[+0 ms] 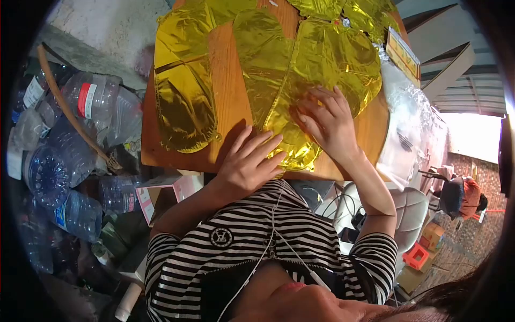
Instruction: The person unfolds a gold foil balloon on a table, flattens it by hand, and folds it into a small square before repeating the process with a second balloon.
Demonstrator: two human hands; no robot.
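Note:
A flat, uninflated gold foil balloon (332, 59) lies across the wooden table (228, 59), its crinkled lower end at the near edge. My left hand (249, 165) rests with fingers spread, partly on the wood and partly over the left border of that lower end. Higher up on the foil, my right hand (330, 121) lies with its fingers apart and slightly bent. Both hands press on the sheet without gripping it. Another long lobe of gold foil (185, 86) with a seamed edge stretches down the table's left side.
More gold foil (370, 16) covers the far right of the table. Clear plastic wrapping (402, 129) hangs along the right edge, below a small printed box (403, 56). Large plastic bottles (80, 161) are piled at the left, beside a pink and white carton (169, 193).

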